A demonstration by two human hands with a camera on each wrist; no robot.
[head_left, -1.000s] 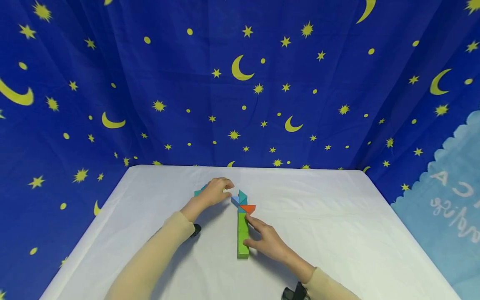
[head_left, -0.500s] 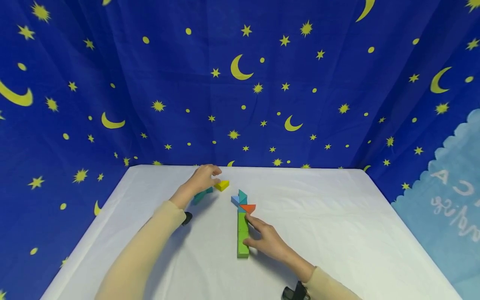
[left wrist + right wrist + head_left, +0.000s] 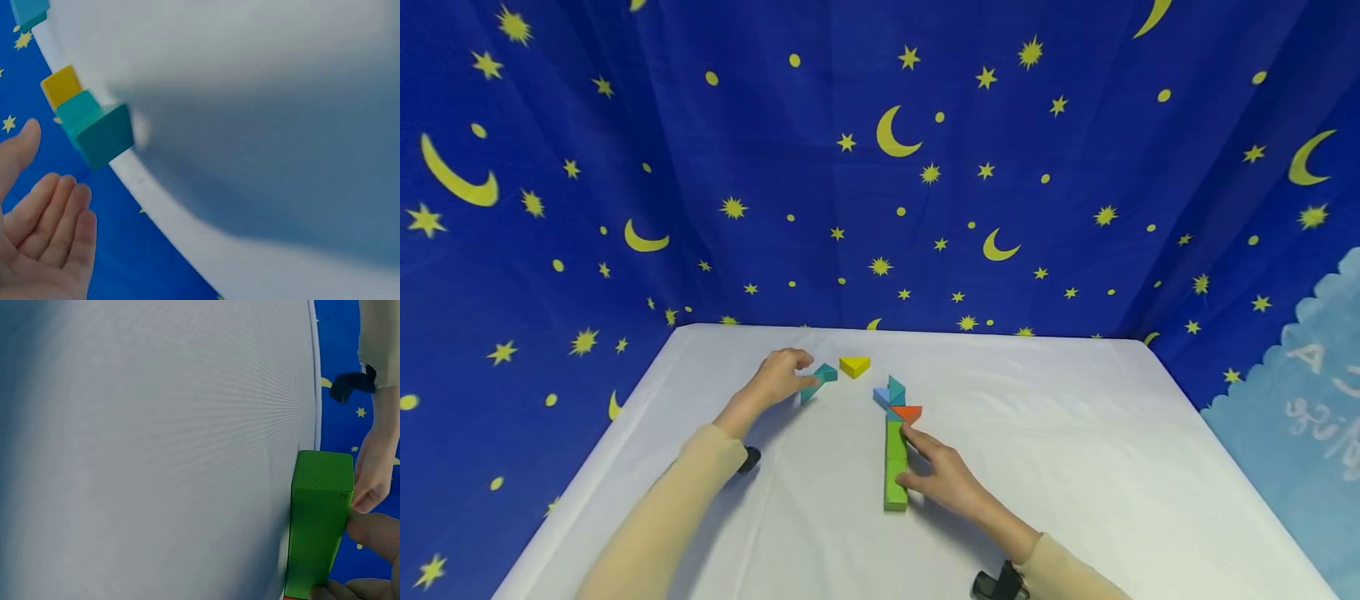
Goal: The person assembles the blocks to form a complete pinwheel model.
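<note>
Two green blocks (image 3: 895, 492) lie end to end in a column at the table's middle. An orange-red triangular block (image 3: 910, 412), a light-blue triangular block (image 3: 882, 397) and a teal triangular block (image 3: 897, 388) join its far end. My right hand (image 3: 951, 479) rests thumb and fingertips along the green blocks' right side; the right wrist view shows the thumb (image 3: 372, 531) on the green surface (image 3: 319, 519). Farther left, my left hand (image 3: 775, 382) hovers with loosely bent fingers beside two teal blocks (image 3: 826, 372). Its palm (image 3: 50, 256) holds nothing in the left wrist view.
A yellow triangular block (image 3: 854, 366) lies just right of the teal pair, near the back of the table. White cloth (image 3: 1075, 467) covers the table. Behind and beside it hangs a blue curtain (image 3: 820, 192) with yellow moons and stars.
My left hand has drawn back leftward from beside the built column, past the yellow block, to the teal blocks, uncovering the yellow one. My right hand stays on the green blocks. The head view shifts slightly.
</note>
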